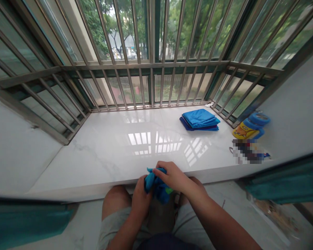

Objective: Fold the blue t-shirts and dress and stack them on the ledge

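A bunched piece of blue cloth (162, 193) hangs between my hands in front of the sill's front edge, above my lap. A small bright green patch shows on its right side. My left hand (141, 197) is closed around its left side. From above, my right hand (169, 175) grips the top, with thumb and fingers bent over the fabric. Some of the cloth is hidden behind my fingers. Farther back on the sill lies a stack of folded blue cloths (199, 118), lighter blue on top and dark blue below, apart from both hands.
The white marble-look windowsill (101, 146) reflects the barred window (151, 66) behind it. At the right wall stands a blue and yellow bottle (250, 125), beside a blurred-out item (250, 151). Teal curtains (284, 184) hang at both lower sides. My knees touch or nearly touch the front edge.
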The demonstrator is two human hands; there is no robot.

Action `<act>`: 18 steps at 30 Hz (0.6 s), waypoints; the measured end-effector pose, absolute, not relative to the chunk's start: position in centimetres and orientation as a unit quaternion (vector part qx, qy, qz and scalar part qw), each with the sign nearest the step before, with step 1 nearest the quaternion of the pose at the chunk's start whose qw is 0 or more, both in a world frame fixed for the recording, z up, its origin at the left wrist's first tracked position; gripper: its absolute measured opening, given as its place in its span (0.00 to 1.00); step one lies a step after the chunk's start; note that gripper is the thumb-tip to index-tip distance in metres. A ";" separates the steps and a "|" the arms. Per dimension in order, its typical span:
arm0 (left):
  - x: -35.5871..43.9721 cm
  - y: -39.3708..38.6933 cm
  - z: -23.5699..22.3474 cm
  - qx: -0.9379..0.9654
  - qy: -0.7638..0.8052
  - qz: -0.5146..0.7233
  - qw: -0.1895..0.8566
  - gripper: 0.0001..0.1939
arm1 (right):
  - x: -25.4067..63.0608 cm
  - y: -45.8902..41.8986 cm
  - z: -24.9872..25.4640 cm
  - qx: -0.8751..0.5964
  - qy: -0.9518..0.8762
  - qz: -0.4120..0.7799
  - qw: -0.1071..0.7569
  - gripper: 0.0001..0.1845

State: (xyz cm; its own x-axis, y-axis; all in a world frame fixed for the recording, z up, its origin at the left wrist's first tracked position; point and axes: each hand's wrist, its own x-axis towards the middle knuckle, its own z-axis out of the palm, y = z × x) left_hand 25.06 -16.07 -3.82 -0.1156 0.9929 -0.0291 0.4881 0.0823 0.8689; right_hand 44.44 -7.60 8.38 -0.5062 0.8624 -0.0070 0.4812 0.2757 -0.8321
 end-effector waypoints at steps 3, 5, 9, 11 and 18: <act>22.4 -14.9 -0.8 0.575 0.660 0.337 0.348 0.12 | 46.7 -6.8 11.7 -0.475 -0.726 0.409 0.283 0.22; 19.8 -14.1 1.7 0.584 0.659 0.342 0.327 0.12 | 48.9 -5.9 13.1 -0.497 -0.719 0.385 0.297 0.22; 14.4 -11.5 8.3 0.650 0.626 0.361 0.237 0.17 | 53.1 -3.4 14.9 -0.497 -0.744 0.359 0.265 0.19; 12.1 -8.8 12.1 0.675 0.624 0.337 0.203 0.18 | 54.7 -1.1 15.7 -0.496 -0.758 0.348 0.241 0.20; 8.5 6.1 18.6 0.616 0.731 0.289 0.061 0.23 | 56.1 11.2 15.9 -0.655 -0.564 0.173 0.473 0.23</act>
